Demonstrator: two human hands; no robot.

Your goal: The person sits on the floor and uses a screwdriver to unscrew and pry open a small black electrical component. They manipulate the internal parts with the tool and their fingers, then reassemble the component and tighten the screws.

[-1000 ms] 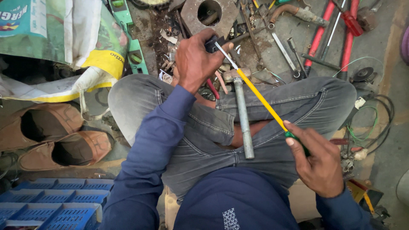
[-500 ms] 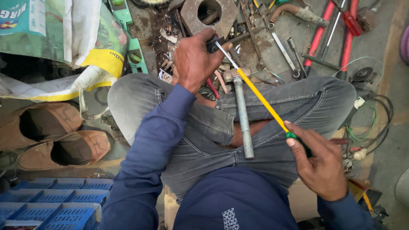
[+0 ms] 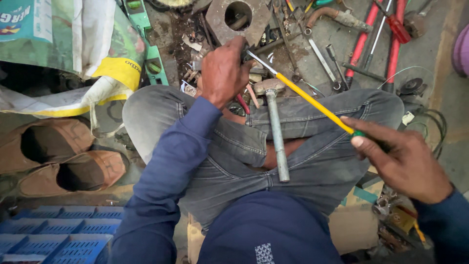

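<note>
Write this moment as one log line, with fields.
left hand: grips small dark part | right hand: holds yellow screwdriver, tip at part | hammer: on lap

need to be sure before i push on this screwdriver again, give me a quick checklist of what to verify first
1. Right hand on the handle of the long yellow screwdriver: ok, fingers wrapped round the green end.
2. Left hand steadying the small dark part at the tip: ok, closed over it.
3. Tip seated in the part: cannot tell, the hand hides it.
4. Left fingers out of the tip's path: not ok, they sit right beside it.
5. Hammer lying on the lap under the shaft: not ok, loose and could slide.
6. Floor around the knees: not ok, strewn with tools.
</note>
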